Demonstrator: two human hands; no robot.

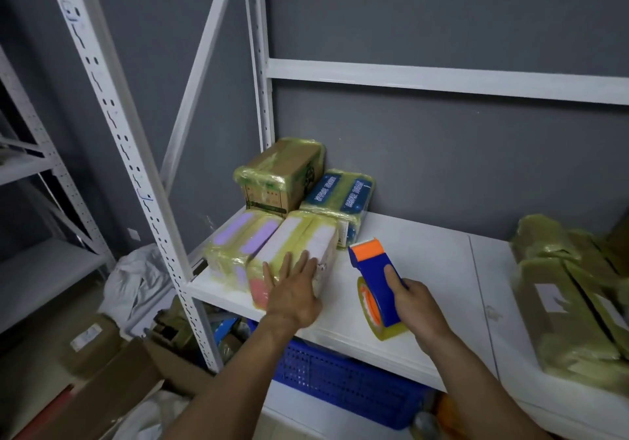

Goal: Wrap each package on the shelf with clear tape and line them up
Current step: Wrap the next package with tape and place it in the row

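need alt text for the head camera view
A person's left hand rests flat on a tape-wrapped white package at the front of a white shelf, while the right hand grips a blue and orange tape dispenser beside it. Three more wrapped packages sit beside and behind it.

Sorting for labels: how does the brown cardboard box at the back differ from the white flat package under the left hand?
The brown cardboard box stands tall at the back, untouched; the white flat package lies low at the front, the left hand resting on it. Both wear yellowish clear tape.
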